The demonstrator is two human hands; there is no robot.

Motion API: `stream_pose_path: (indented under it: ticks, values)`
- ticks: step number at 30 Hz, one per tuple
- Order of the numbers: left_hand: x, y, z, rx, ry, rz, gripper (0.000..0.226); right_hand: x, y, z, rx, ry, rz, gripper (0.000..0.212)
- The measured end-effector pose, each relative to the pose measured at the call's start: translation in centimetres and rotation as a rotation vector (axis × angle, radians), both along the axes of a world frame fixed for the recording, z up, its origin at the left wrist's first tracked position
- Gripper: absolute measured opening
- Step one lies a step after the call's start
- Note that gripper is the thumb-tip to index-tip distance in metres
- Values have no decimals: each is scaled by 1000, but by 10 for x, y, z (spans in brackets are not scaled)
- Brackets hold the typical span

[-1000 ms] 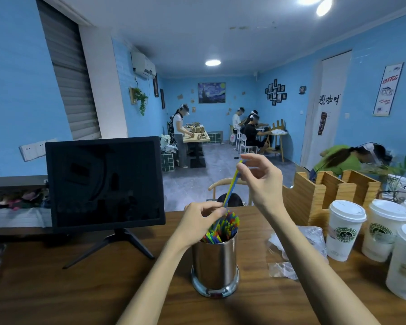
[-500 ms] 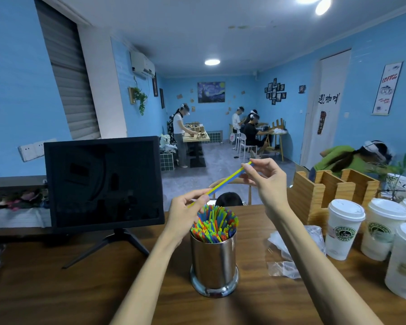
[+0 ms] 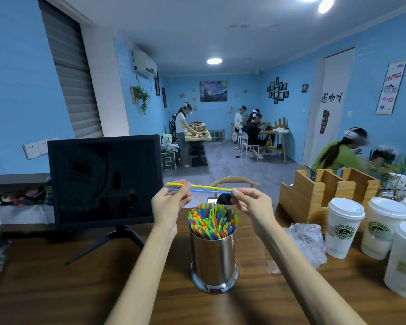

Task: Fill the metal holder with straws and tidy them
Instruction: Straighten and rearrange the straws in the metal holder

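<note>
Head view is showing me holding two loose straws, one yellow straw (image 3: 206, 186) and one blue straw (image 3: 206, 191), level above the metal holder (image 3: 213, 259). My left hand (image 3: 168, 205) is pinching their left ends between curled fingers, and my right hand (image 3: 249, 201) is pinching the right ends. Below, the holder is standing upright on the tabletop (image 3: 56, 289), already packed with coloured straws (image 3: 212, 220). I am judging these straws light, thin and easily bent or crushed, a little slippery too, so I am favouring a gentle pinch near one end, tipping them upright over a gap.
</note>
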State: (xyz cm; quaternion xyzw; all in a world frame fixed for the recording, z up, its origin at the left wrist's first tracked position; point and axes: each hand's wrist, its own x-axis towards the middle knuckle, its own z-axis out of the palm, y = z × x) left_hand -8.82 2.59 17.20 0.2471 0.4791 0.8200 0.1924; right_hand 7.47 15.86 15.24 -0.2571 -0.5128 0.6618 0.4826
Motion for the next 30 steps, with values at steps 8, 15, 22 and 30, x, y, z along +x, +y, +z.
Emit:
stream_pose_path:
  ticks: [8,15,22,30]
  values:
    - [0,0,-7,73,131,165,26,1,1,-9,35,-94,57,16]
    - [-3,1,-5,172,257,259,41,8,6,-4,97,-106,22,20]
    - [-2,8,-10,179,283,257,42,10,3,2,111,-31,8,24]
    - [5,10,-4,134,351,167,49,8,3,22,182,113,-61,18]
